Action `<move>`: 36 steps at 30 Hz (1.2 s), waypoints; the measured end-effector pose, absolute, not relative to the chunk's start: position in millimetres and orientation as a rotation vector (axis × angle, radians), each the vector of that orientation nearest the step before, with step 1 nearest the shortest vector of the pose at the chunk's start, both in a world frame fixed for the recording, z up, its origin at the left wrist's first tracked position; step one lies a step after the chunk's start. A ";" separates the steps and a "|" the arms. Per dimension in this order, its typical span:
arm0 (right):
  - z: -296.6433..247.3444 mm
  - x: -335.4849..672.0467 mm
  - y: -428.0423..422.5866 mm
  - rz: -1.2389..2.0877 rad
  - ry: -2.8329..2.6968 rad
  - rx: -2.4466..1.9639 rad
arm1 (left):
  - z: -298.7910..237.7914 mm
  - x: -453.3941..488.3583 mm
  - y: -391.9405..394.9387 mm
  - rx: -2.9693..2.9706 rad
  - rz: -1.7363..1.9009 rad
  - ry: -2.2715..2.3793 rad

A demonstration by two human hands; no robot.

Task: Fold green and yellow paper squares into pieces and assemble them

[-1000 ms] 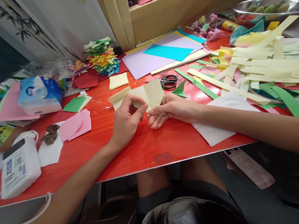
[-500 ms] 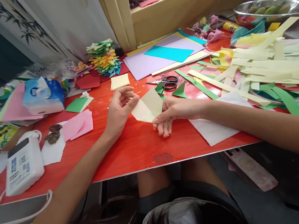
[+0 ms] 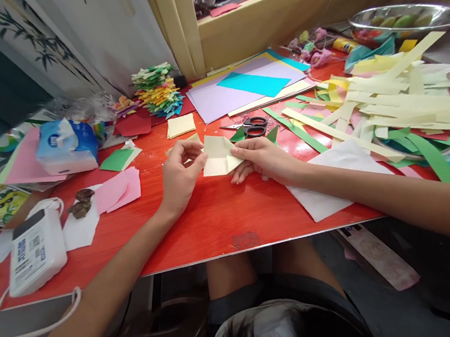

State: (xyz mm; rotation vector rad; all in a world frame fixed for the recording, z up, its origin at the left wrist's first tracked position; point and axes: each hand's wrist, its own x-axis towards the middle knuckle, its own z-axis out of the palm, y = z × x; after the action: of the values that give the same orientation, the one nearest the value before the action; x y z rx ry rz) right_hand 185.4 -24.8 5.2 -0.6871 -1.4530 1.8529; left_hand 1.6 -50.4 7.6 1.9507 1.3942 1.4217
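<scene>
A pale yellow folded paper [image 3: 217,157] is held just above the red table [image 3: 200,231] between both hands. My left hand [image 3: 180,175] pinches its left edge with thumb and fingers closed. My right hand [image 3: 264,161] grips its right side, fingers curled over the fold. Black scissors [image 3: 253,126] lie just behind the paper. A small yellow square [image 3: 180,125] lies farther back.
A heap of cut yellow and green paper strips [image 3: 398,109] fills the right side. Purple and teal sheets [image 3: 247,85] lie at the back. A tissue pack [image 3: 67,147], pink papers [image 3: 116,189] and a white device [image 3: 34,252] sit left. A white sheet [image 3: 327,199] lies under my right forearm.
The yellow paper was turned and lifted in my right hand half a second ago; now both hands hold it flatter, and my left hand has closed on its left edge.
</scene>
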 end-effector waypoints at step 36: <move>2.4 185.2 -23.5 1.912 -1.293 -0.628 | 9.8 -9.8 -52.0 3.032 1.188 0.935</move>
State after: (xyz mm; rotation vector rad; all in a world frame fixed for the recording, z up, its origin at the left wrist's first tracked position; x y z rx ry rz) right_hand 185.2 -23.5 2.4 -0.6275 -1.2935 1.9121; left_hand -9.8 -52.0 9.8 3.0324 0.9350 1.1878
